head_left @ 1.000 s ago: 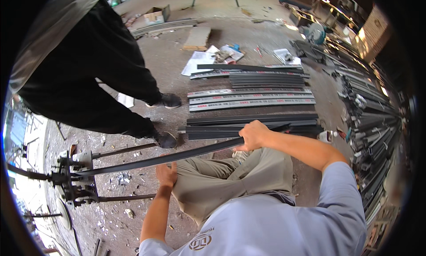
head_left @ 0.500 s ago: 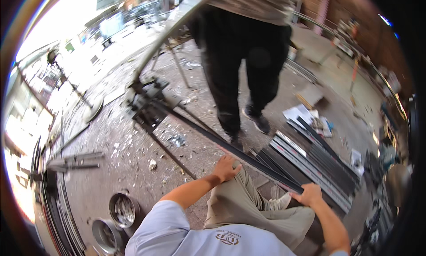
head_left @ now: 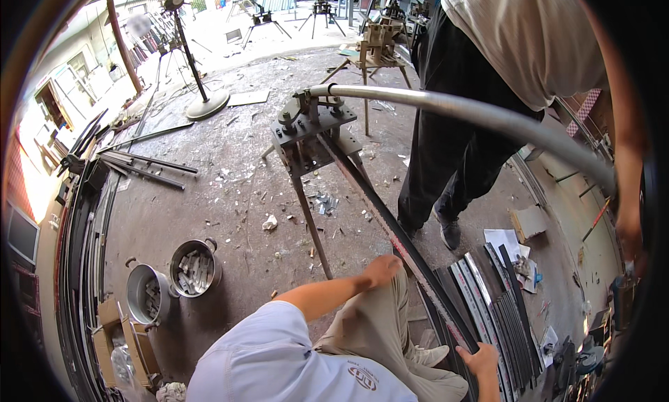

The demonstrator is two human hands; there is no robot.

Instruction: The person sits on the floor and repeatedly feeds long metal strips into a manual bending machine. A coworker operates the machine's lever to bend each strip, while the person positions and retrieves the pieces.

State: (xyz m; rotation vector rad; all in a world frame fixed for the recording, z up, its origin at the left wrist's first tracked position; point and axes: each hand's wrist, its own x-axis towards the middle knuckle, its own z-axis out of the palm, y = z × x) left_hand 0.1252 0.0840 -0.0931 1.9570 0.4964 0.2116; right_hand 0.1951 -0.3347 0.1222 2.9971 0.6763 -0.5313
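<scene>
My right hand [head_left: 481, 359] grips the near end of a long dark metal profile [head_left: 408, 251]. The profile slopes up and away to the left, into a hand-operated bending machine [head_left: 317, 133] on a metal leg stand. My left hand [head_left: 385, 269] rests on my knee, fingers laid loosely over it and holding nothing. From the machine's top a long silver pipe lever [head_left: 446, 101] reaches to the right, in front of a standing person [head_left: 456, 123]. That person's hand [head_left: 631, 234] hangs low at the right edge, partly blurred.
Several dark and silver profiles [head_left: 495, 318] lie on the floor to my right. Left of me stand two metal pots [head_left: 216, 280] with short metal pieces inside and a cardboard box [head_left: 108, 339]. Scraps litter the floor. A round-based stand [head_left: 208, 105] and a tan bench machine [head_left: 380, 46] are farther off.
The lever has swung to the right, and the standing person has shifted right with it. My view has turned. My right hand stays on the profile, my left on my knee.
</scene>
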